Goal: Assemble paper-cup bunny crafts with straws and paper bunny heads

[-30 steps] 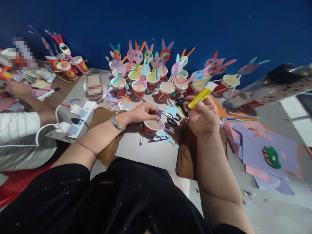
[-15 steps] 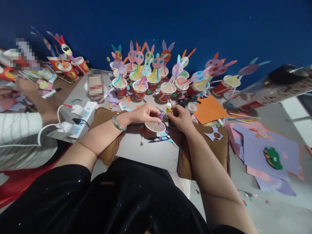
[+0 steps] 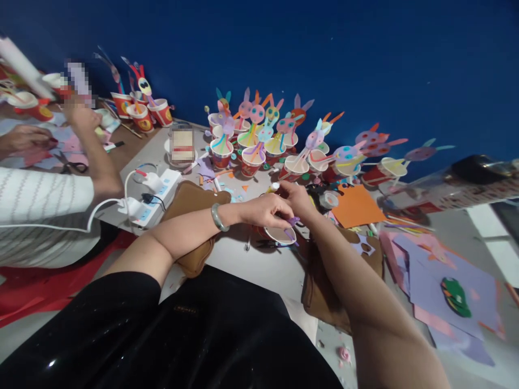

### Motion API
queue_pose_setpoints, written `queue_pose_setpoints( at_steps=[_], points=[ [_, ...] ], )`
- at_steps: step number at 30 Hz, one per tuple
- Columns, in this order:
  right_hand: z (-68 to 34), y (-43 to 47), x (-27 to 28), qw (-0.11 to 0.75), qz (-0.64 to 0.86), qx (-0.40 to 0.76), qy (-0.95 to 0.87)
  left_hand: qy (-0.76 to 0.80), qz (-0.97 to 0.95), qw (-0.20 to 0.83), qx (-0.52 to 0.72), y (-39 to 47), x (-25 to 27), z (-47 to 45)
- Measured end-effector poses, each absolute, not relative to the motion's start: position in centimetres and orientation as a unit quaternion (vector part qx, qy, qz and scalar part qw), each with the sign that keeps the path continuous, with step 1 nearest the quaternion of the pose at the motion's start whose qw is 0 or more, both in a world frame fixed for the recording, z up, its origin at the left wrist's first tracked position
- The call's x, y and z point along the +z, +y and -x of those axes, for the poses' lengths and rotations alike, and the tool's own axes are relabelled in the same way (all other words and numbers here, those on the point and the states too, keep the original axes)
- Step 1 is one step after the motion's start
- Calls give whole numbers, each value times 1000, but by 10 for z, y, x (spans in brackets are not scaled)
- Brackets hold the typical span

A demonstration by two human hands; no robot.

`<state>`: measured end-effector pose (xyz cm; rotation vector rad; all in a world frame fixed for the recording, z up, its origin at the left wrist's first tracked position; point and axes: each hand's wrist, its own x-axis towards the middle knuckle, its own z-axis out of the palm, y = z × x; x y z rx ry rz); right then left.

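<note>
My left hand (image 3: 267,210), a bangle on its wrist, is closed with thumb and fingertips on a small purple paper piece (image 3: 293,221). It is above a red and white paper cup (image 3: 281,236), where a purple strip crosses the rim. Behind it, partly hidden by it, my right hand (image 3: 299,201) reaches to the left. Its fingers are closed at a small yellow bottle with a white cap (image 3: 272,188); the grip is partly hidden. Thread snips (image 3: 279,245) lie beside the cup, mostly covered.
Paper cups (image 3: 251,162) with paper rabbit heads stand along the blue wall. Brown cushions (image 3: 194,208) lie under my forearms. A power strip (image 3: 160,197) is at left, beside a co-worker's arm (image 3: 99,162). Orange paper (image 3: 359,205) and purple sheets (image 3: 430,270) lie right.
The view has shifted, so the table appears further right and lower. My right hand has moved left behind my left hand, and the yellow bottle has moved left with it.
</note>
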<state>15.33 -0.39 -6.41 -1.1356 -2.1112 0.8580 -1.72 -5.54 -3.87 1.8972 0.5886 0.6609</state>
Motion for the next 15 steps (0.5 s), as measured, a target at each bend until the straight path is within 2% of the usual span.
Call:
queue_pose_setpoints(
  at_steps=[7,15],
  points=[
    [-108,34,-67,241,347,426,-800,213,-787,516,263,-55,-40,16],
    [-75,53,-84,212,315,422,-823,199,-803,498,260,-48,-44,16]
  ],
)
